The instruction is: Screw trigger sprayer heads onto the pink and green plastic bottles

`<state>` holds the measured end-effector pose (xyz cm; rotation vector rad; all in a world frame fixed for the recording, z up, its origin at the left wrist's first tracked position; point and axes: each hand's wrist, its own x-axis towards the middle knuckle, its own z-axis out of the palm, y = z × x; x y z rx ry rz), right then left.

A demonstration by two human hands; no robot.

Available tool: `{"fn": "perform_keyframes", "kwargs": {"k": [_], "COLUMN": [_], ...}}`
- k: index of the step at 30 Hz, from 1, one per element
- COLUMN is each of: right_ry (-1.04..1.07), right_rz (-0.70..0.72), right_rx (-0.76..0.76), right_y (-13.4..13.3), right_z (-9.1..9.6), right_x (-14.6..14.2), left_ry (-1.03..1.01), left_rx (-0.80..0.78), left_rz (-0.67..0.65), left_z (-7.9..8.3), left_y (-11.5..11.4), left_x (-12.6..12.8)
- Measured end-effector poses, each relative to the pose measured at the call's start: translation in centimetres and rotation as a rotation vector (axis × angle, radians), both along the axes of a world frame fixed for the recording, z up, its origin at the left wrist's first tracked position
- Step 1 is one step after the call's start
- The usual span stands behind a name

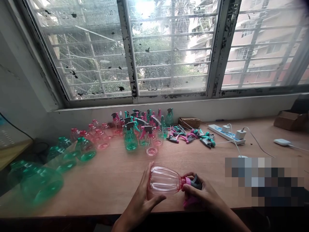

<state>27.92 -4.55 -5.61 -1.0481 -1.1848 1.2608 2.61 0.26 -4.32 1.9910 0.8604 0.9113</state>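
Note:
A clear pink spray bottle (165, 180) lies sideways in the air above the table's front edge, its base to the left and its neck to the right. My left hand (146, 193) cups the base end, fingers behind it and thumb below. At the neck, my right hand (201, 190) grips the pink and black spray head (193, 183), which sits on the bottle's mouth. Part of the trigger shows pink beneath my right fingers. Whether the collar is fully screwed down cannot be seen.
Upright bottles with spray heads (151, 141) stand near the window wall. Open pink bottles (98, 140) and green bottles (42, 182) line the left. Loose spray heads (189, 137) are piled beside a white power strip (227, 133). A cardboard box (291, 119) sits far right.

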Motion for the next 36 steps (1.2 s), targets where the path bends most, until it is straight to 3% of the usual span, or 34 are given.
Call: {"fn": "perform_keyframes", "kwargs": {"k": [5, 12, 19, 25, 36], "right_ry": [0.065, 0.001, 0.024, -0.017, -0.003], "right_rz": [-0.045, 0.017, -0.037, 0.014, -0.056], "right_rx": [0.015, 0.011, 0.022, 0.008, 0.017], "right_y": [0.23, -0.27, 0.16, -0.01, 0.39], "right_z": [-0.15, 0.44, 0.14, 0.09, -0.27], "right_x": [0.05, 0.01, 0.1, 0.0, 0.19], "left_ry": [0.0, -0.066, -0.008, -0.078, -0.036], "left_rx": [0.019, -0.073, -0.011, -0.095, -0.035], "left_rz": [0.005, -0.032, 0.008, 0.0, -0.009], "left_z": [-0.09, 0.16, 0.01, 0.2, -0.12], "left_y": [-0.25, 0.05, -0.05, -0.08, 0.01], "left_x": [0.05, -0.11, 0.03, -0.01, 0.06]}}
